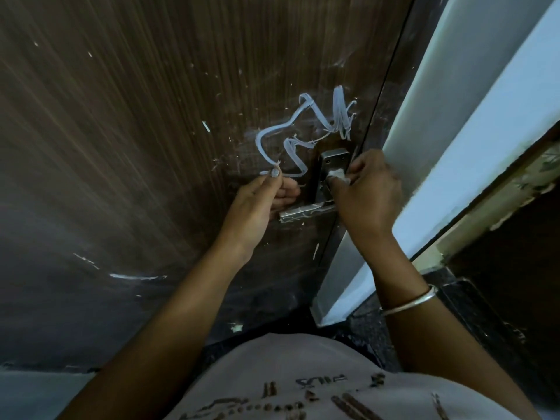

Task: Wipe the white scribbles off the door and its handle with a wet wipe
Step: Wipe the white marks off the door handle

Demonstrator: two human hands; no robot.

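Scrubbing the metal handle plate at frame centre, my right hand pinches a wet wipe; my left hand is loosely curled beside it. White scribbles remain just above on the door, so I judge they come next.

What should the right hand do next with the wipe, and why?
Probably rub the wipe down the handle plate and along the lever: the right hand already presses it there, and white streaks show on the lever. The big scribble on the door looks untouched; do it after.
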